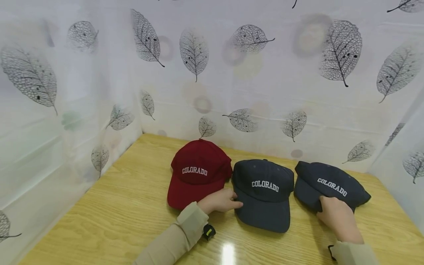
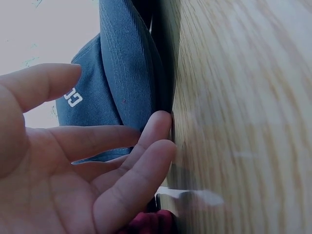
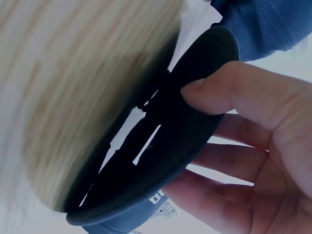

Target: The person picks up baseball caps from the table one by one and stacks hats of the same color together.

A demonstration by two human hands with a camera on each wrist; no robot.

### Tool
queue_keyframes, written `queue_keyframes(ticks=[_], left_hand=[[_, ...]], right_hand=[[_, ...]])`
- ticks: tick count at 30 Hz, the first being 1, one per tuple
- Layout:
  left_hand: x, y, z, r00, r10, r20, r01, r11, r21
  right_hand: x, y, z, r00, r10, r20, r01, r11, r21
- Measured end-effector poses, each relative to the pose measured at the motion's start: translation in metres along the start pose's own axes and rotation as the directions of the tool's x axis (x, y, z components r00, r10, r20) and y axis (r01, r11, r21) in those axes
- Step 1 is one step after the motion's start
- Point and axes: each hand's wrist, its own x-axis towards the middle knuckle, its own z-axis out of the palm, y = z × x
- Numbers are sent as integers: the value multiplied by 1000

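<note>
In the head view, a dark navy baseball cap (image 1: 265, 213) with white COLORADO lettering sits in the middle of the row. My left hand (image 1: 222, 201) is at the left edge of its brim, with fingertips right by the cap and thumb apart from the fingers. The left wrist view shows those fingers loosely extended beside the navy brim (image 2: 124, 63). To the right, a second navy COLORADO cap (image 1: 334, 182) lies tilted. My right hand (image 1: 339, 217) pinches its brim, the thumb on the underside (image 3: 195, 126) and the fingers on the other face.
A red COLORADO cap (image 1: 200, 158) stands on the left, close to the middle cap and my left hand. All three caps are along the back of the wooden table (image 1: 109, 209). Behind them hangs a white curtain (image 1: 212, 95) printed with leaves.
</note>
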Motion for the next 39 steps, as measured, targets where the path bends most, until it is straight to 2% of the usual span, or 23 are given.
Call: queue_keyframes(ticks=[6, 10, 13, 15, 18, 20, 21, 25, 27, 29, 35, 39], left_hand=[[0, 3, 0, 1000, -13, 16, 13, 1000, -12], [0, 3, -1, 1000, -11, 16, 12, 1000, -6], [-1, 3, -2, 1000, -12, 14, 12, 1000, -8], [0, 3, -2, 1000, -14, 15, 15, 1000, -12], [0, 3, -2, 1000, -11, 15, 11, 1000, -14], [0, 3, -1, 1000, -8, 14, 8, 1000, -12], [0, 3, -1, 1000, -8, 14, 8, 1000, -13], [0, 2, -1, 1000, -7, 13, 7, 1000, -14], [1, 2, -1, 1000, -4, 11, 4, 1000, -17], [1, 1, -1, 1000, 4, 7, -4, 1000, -22], [1, 0, 0, 1000, 31, -1, -31, 999, -42], [0, 0, 0, 999, 37, -3, -37, 998, -45]], right_hand=[[-7, -1, -8, 997, -17, -76, 19, 1000, 20], [-10, -4, -18, 992, -1, -122, 0, 1000, -6], [-13, -7, -25, 979, 10, -201, -15, 1000, -22], [-16, -8, -28, 961, 12, -276, -19, 1000, -23], [-20, -10, -32, 915, 13, -403, -21, 1000, -15], [-22, -11, -34, 866, 7, -500, -17, 1000, -16], [-23, -11, -35, 837, 3, -547, -15, 1000, -19], [-25, -12, -41, 696, -33, -717, -8, 998, -55], [-27, -12, -43, 644, -46, -764, -12, 998, -70], [-28, -12, -46, 613, -41, -789, -19, 998, -67], [-33, -11, -55, 561, 10, -828, -57, 998, -27], [-36, -10, -61, 496, 27, -868, -62, 998, -4]])
